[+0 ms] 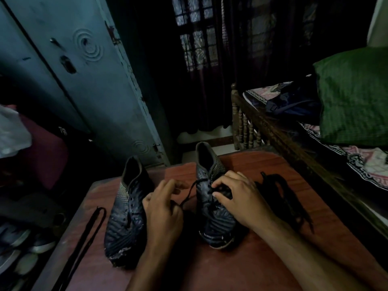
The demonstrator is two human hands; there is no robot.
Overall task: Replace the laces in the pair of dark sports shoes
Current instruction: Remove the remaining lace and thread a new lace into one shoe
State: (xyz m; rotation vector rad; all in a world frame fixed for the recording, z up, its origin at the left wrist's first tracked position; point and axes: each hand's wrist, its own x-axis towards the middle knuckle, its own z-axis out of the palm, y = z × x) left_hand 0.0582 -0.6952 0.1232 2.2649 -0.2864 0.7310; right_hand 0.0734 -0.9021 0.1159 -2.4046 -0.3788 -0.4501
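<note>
Your left hand [162,208] pinches the thin black lace [189,193] threaded through the dark textured right-hand shoe [216,215] at frame centre; your right hand [237,196] grips that shoe's upper on the reddish wooden desk [262,259].

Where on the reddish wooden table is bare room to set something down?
Bare patches of the reddish wooden table: the near edge in front of the right dark sports shoe, and the far right corner beyond the loose pile of black laces. Crowded: between the shoes, where both hands work, and the left edge, taken by a straight black lace.
</note>
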